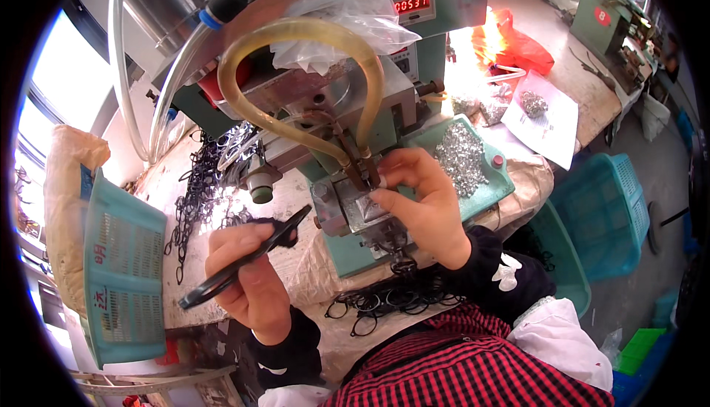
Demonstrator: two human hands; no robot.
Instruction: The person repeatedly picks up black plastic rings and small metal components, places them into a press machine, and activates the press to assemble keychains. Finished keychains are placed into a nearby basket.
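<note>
My left hand (255,289) grips a black eyeglass frame (214,284), seen nearly edge-on and slanting up to the right, left of the machine. My right hand (436,211) is at the machine's metal fixture (353,201), thumb and forefinger pinched close beside the two upright electrode-like jaws (364,172). Whatever its fingertips hold is too small to make out. A thick yellowish hose (302,31) loops down to those jaws. Right of this hand, a green tray (497,185) holds a heap of small shiny metal parts (460,157).
Black eyeglass frames (399,297) lie heaped at the near table edge, with another pile (194,211) on the left. Teal baskets stand at the left (126,281) and right (603,215). A paper sheet (556,130) with metal parts and a red bag (529,56) lie behind the tray.
</note>
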